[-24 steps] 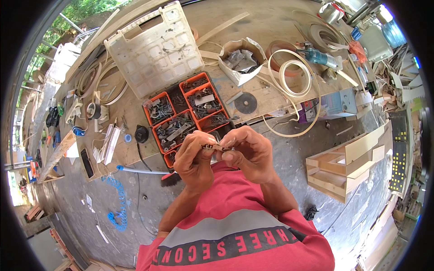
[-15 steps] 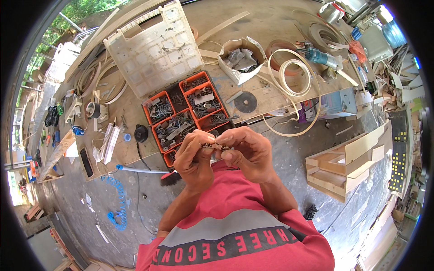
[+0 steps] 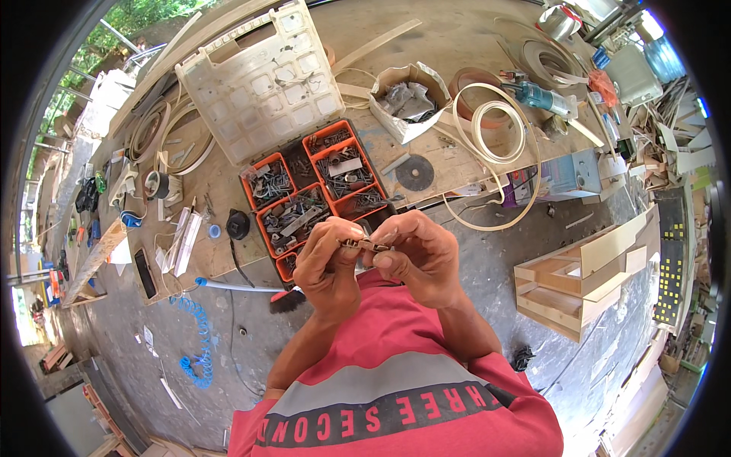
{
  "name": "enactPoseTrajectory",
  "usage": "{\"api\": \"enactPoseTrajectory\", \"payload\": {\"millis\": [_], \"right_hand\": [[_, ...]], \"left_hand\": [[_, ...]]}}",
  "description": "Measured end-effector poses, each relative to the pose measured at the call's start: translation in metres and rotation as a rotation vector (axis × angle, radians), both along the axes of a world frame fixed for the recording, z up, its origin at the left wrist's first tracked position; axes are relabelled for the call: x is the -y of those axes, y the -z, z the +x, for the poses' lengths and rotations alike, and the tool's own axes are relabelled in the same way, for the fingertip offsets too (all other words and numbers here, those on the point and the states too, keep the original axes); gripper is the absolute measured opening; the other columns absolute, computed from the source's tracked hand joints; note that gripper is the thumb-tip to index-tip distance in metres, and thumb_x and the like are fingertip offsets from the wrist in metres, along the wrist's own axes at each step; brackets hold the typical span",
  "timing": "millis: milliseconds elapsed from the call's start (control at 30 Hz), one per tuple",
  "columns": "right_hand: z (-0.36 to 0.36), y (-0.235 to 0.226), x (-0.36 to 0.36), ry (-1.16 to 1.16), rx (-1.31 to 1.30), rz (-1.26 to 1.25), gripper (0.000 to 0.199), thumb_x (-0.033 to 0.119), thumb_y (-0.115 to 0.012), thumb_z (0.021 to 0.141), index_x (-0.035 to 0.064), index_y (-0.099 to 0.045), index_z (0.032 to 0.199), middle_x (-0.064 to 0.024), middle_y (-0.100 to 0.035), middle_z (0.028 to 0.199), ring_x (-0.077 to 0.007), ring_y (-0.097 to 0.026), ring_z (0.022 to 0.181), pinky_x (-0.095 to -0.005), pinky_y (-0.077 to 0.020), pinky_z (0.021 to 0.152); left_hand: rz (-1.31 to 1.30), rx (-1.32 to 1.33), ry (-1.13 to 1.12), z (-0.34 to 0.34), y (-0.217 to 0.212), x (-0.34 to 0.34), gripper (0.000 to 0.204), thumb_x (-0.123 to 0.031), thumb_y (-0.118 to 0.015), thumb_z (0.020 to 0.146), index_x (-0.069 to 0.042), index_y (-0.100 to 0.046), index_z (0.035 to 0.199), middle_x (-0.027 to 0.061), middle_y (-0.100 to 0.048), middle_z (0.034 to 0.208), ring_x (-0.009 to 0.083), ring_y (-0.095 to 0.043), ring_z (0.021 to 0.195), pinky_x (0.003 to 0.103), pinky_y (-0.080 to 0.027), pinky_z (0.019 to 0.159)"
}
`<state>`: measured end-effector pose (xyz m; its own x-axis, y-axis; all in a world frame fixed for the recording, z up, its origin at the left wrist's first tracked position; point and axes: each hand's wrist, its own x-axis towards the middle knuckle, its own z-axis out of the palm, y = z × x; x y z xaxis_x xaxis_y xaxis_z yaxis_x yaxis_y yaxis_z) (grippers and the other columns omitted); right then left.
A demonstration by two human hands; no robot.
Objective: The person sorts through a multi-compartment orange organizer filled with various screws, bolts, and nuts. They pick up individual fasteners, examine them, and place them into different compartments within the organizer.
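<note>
Held up before my chest is a small brownish metal fitting [image 3: 367,245], narrow and jointed-looking; fingers cover much of it, so its exact kind is unclear. My left hand [image 3: 329,263] pinches its left end between thumb and fingers. On the other end, the thumb and fingertips of my right hand [image 3: 417,257] are closed. Just beyond both hands lies an open organizer case [image 3: 311,177] with orange compartments full of screws, nails and metal hardware. Its clear lid [image 3: 263,95] is tipped back on the workbench.
The wooden workbench [image 3: 426,46] carries a box of plastic packets [image 3: 388,126], coiled edging strip [image 3: 487,126], a blue power tool [image 3: 544,99], a black disc [image 3: 414,173] and a phone [image 3: 145,273]. A blue coiled hose [image 3: 204,343] and a wooden frame [image 3: 579,282] are on the floor.
The fitting has tilted slightly between my fingers. Both hands keep nearly the same place and grip.
</note>
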<state>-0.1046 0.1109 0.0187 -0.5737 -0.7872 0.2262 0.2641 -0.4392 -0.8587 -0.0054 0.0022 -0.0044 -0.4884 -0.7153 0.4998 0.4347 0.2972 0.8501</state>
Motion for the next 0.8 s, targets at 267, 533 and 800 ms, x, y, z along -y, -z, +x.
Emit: {"api": "enactPoseTrajectory", "payload": {"millis": [267, 533, 800], "right_hand": [[-0.002, 0.007, 0.002, -0.011, -0.030, -0.003, 0.028, 0.002, -0.075, 0.098, -0.0032, -0.060, 0.122, -0.0115, -0.071, 0.101, -0.0101, -0.068, 0.082, -0.0194, -0.0502, 0.060], [-0.006, 0.011, 0.006, -0.112, 0.003, -0.012, 0.022, -0.005, -0.071, 0.099, -0.0038, -0.064, 0.120, -0.0088, -0.070, 0.115, -0.0115, -0.069, 0.102, -0.0240, -0.0562, 0.075], [-0.003, 0.052, 0.033, -0.235, -0.033, 0.251, 0.016, -0.004, -0.072, 0.099, -0.0003, -0.067, 0.113, -0.0062, -0.073, 0.103, -0.0091, -0.068, 0.083, -0.0239, -0.0537, 0.067]], "left_hand": [[0.001, 0.003, 0.003, 0.000, -0.001, 0.003, 0.010, -0.004, -0.071, 0.100, 0.006, -0.071, 0.102, 0.0099, -0.068, 0.092, 0.0195, -0.064, 0.085, 0.031, -0.051, 0.072], [0.021, 0.056, -0.021, 0.006, 0.004, 0.007, 0.007, 0.002, -0.069, 0.098, 0.007, -0.070, 0.104, 0.0109, -0.068, 0.093, 0.0186, -0.064, 0.084, 0.031, -0.052, 0.073], [0.077, 0.191, -0.065, 0.058, 0.038, 0.019, 0.021, 0.004, -0.069, 0.098, 0.004, -0.073, 0.119, 0.0109, -0.070, 0.112, 0.0160, -0.062, 0.098, 0.028, -0.050, 0.084]]}}
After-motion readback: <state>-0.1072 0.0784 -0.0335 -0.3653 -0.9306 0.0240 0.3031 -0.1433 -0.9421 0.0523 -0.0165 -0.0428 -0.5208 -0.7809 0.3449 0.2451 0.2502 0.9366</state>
